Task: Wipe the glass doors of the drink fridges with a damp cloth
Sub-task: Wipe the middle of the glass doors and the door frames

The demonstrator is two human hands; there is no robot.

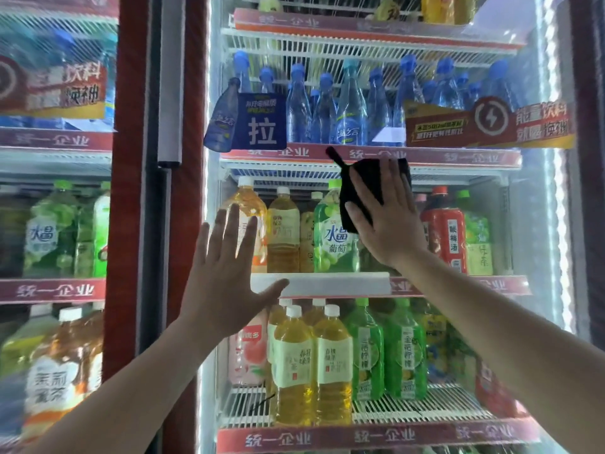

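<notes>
A tall drink fridge fills the view, and its glass door [510, 224] stands right in front of me. My right hand [386, 221] lies flat with straight fingers, pressing a black cloth [363, 185] against the glass at mid height. A thin black loop of the cloth sticks out up and to the left. My left hand [226, 270] is spread flat with fingers apart, against or just off the glass near the door's left edge, lower than the right hand. It holds nothing.
Behind the glass, shelves carry blue water bottles [347, 106] above, tea and green drink bottles [334, 231] below. A blue pull sticker [262, 122] and a red advert [491, 122] sit on the door. A red frame [131, 191] separates a second fridge door [55, 208] at left.
</notes>
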